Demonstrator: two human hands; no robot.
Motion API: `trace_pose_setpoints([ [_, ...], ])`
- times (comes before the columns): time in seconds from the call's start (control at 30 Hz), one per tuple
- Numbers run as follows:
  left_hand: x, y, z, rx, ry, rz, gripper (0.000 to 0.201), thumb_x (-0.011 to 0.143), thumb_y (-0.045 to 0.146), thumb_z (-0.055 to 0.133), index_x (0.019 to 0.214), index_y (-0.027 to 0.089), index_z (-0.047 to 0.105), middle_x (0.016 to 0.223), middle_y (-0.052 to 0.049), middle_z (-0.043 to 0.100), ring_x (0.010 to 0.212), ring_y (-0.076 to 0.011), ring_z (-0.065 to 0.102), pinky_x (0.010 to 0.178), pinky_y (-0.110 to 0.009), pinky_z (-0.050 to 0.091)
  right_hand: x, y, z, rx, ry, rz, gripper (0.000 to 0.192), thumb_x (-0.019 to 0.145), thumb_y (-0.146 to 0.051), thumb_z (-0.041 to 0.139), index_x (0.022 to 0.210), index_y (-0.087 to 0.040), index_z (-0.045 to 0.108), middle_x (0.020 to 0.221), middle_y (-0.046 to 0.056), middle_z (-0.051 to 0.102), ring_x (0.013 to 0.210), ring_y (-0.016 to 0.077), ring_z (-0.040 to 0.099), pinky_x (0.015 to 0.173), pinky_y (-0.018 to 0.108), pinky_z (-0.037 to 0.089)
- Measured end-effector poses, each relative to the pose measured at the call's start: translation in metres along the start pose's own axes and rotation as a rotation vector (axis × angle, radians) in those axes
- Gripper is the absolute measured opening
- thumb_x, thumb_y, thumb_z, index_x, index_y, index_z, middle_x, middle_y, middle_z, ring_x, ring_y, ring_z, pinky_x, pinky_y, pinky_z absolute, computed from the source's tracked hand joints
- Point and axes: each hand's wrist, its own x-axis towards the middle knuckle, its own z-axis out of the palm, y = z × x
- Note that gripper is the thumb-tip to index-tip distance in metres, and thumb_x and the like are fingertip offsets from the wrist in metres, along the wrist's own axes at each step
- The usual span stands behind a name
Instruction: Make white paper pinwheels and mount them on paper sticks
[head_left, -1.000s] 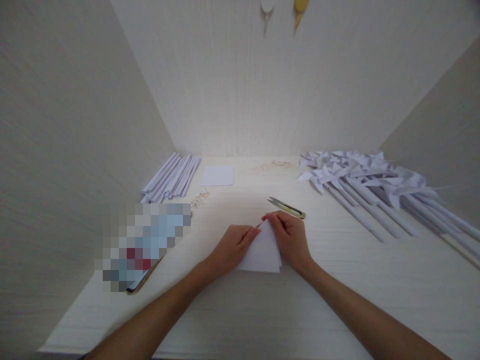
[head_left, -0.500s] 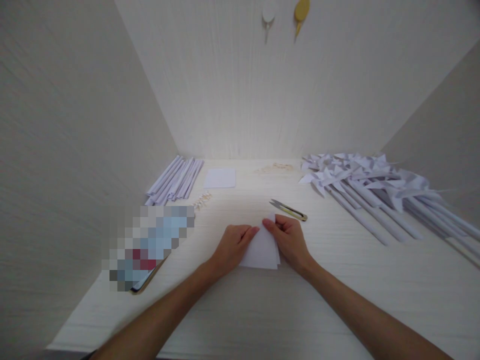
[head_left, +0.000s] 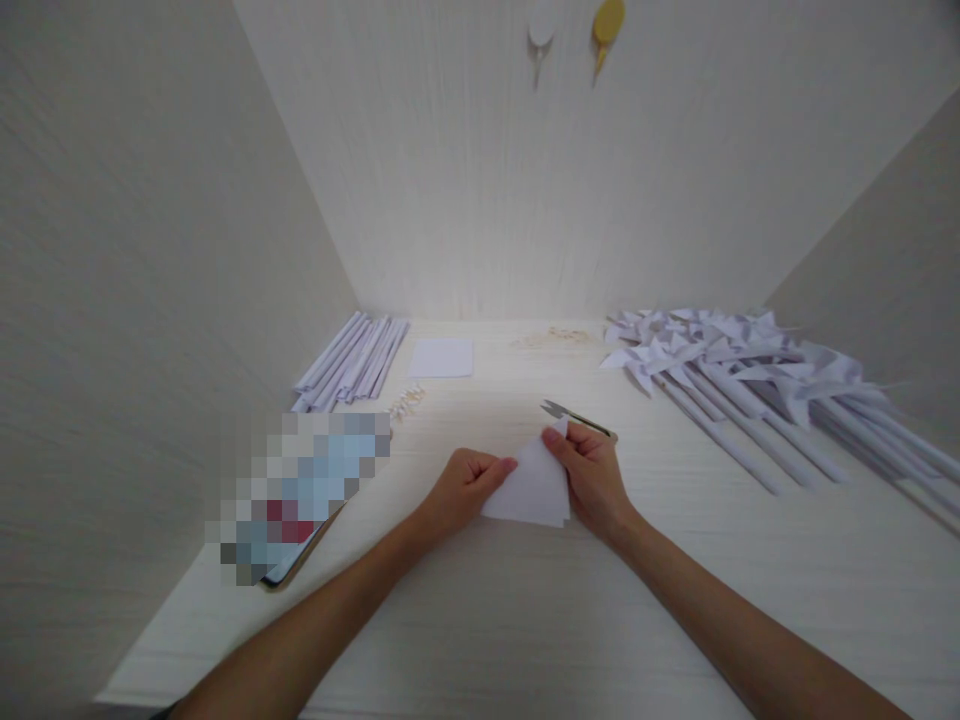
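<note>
Folded paper (head_left: 534,490): apex pts away, base near; left hand (head_left: 466,488) & right hand (head_left: 594,475) pinch its sides.

Snips (head_left: 577,419) behind folded paper (head_left: 534,488) on table (head_left: 525,620)

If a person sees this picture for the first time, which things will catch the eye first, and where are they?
In the middle of the pale table, the left hand and the right hand hold a folded white paper at its two sides. A big pile of white paper pinwheels lies at the right, and a bundle of rolled paper sticks at the back left. Small snips lie just behind the right hand.
</note>
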Motion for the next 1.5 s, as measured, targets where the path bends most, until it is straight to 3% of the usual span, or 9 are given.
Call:
trace_pose_setpoints([
  [0.2,0.002,-0.001,0.001,-0.113,0.086,-0.034,0.055,0.063,0.067,0.041,0.040,0.018,0.026,0.036,0.007,0.021,0.033,-0.0030,0.017,0.035,-0.022,0.009,0.001,-0.005,0.000,0.045,0.030,0.002,0.029,0.056,-0.040,0.068,0.055,-0.016,0.053,0.043,-0.004,0.048,0.037,0.0066,0.037,0.036,0.020,0.027],
  [0.33,0.002,-0.003,-0.003,-0.141,0.029,-0.080,0.056,0.064,0.066,0.041,0.039,0.018,0.029,0.032,0.007,0.022,0.031,-0.0032,0.018,0.034,-0.021,0.009,0.001,-0.009,0.000,0.073,0.067,0.008,0.028,0.054,-0.039,0.069,0.056,-0.016,0.054,0.042,-0.004,0.049,0.037,0.0074,0.039,0.035,0.021,0.029],
  [0.43,0.001,-0.002,-0.003,-0.104,0.008,-0.037,0.056,0.061,0.064,0.047,0.038,0.018,0.027,0.035,0.007,0.022,0.034,-0.0026,0.017,0.036,-0.021,0.008,0.001,-0.010,0.001,0.080,0.068,0.020,0.028,0.053,-0.039,0.070,0.057,-0.016,0.055,0.042,-0.004,0.050,0.038,0.0079,0.040,0.036,0.021,0.031],
  [0.63,-0.002,0.000,0.002,0.021,0.100,0.048,0.054,0.066,0.059,0.045,0.039,0.018,0.021,0.041,0.006,0.018,0.039,-0.0029,0.015,0.038,-0.022,0.008,0.001,-0.011,0.002,0.105,0.059,0.029,0.028,0.052,-0.038,0.071,0.056,-0.015,0.055,0.042,-0.005,0.049,0.036,0.0064,0.039,0.035,0.020,0.029],
  [0.87,-0.002,0.000,0.001,-0.099,-0.054,-0.082,0.052,0.065,0.063,0.040,0.041,0.018,0.029,0.035,0.007,0.023,0.034,-0.0039,0.018,0.036,-0.022,0.011,0.000,-0.011,-0.001,0.027,0.032,0.062,0.031,0.054,-0.042,0.069,0.057,-0.016,0.053,0.042,-0.005,0.048,0.036,0.0072,0.039,0.035,0.021,0.030],
  [1.0,-0.003,0.002,0.005,-0.125,-0.083,-0.049,0.048,0.069,0.060,0.036,0.047,0.018,0.035,0.040,0.006,0.032,0.036,-0.0053,0.026,0.037,-0.021,0.017,-0.005,-0.005,0.002,-0.052,-0.099,0.070,0.033,0.058,-0.043,0.066,0.054,-0.016,0.048,0.042,-0.006,0.045,0.034,0.0052,0.035,0.034,0.019,0.026],
  [1.1,-0.004,0.002,0.008,-0.007,-0.102,0.022,0.043,0.073,0.054,0.036,0.050,0.017,0.036,0.046,0.004,0.035,0.041,-0.0060,0.028,0.039,-0.022,0.018,-0.008,-0.003,0.006,-0.100,-0.140,0.074,0.035,0.061,-0.043,0.064,0.052,-0.017,0.043,0.040,-0.008,0.040,0.033,0.0038,0.031,0.033,0.017,0.022],
  [1.3,-0.005,0.000,0.006,0.222,0.044,0.145,0.038,0.078,0.040,0.031,0.047,0.018,0.025,0.044,0.005,0.024,0.041,-0.0055,0.021,0.040,-0.023,0.015,-0.009,-0.006,0.006,-0.105,-0.223,0.139,0.029,0.061,-0.042,0.064,0.061,-0.016,0.052,0.045,-0.006,0.051,0.036,0.0052,0.040,0.035,0.017,0.028],
  [1.5,-0.002,0.003,0.004,0.108,0.219,0.151,0.038,0.079,0.043,0.031,0.051,0.018,0.032,0.048,0.004,0.032,0.044,-0.0071,0.028,0.041,-0.022,0.020,-0.010,-0.004,0.004,-0.105,-0.214,0.142,0.029,0.062,-0.043,0.063,0.059,-0.017,0.051,0.043,-0.006,0.050,0.034,0.0056,0.040,0.031,0.017,0.026],
])
